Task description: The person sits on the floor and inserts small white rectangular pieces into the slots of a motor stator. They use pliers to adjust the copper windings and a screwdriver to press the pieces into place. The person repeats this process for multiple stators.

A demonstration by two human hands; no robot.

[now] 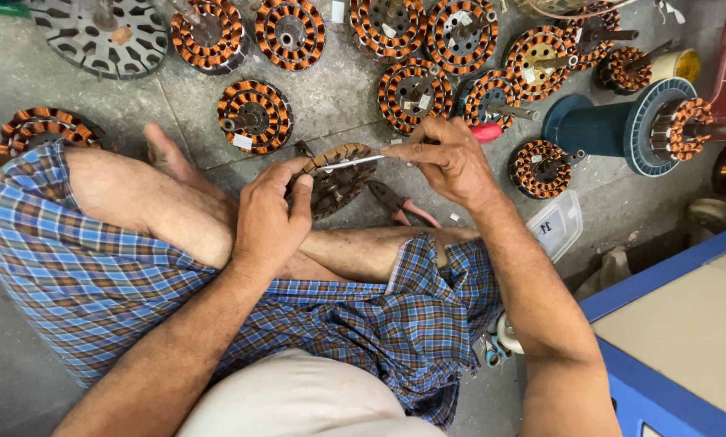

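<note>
My left hand [270, 214] grips a round motor stator [338, 180] with copper windings, held on edge above my crossed legs. My right hand [448, 158] pinches a thin white strip [355, 161] at the stator's top rim and also holds a tool with a red handle [486, 132]. Both hands sit close together over the grey floor. Pliers with pinkish handles [403, 206] lie on the floor just below the stator.
Several wound stators [255, 116] lie spread over the concrete floor ahead. A bare lamination disc [100, 36] is at the far left. A blue wire spool [618, 125] stands at the right, a small clear plastic box [555, 222] near my right forearm, a blue-edged table [670, 324] lower right.
</note>
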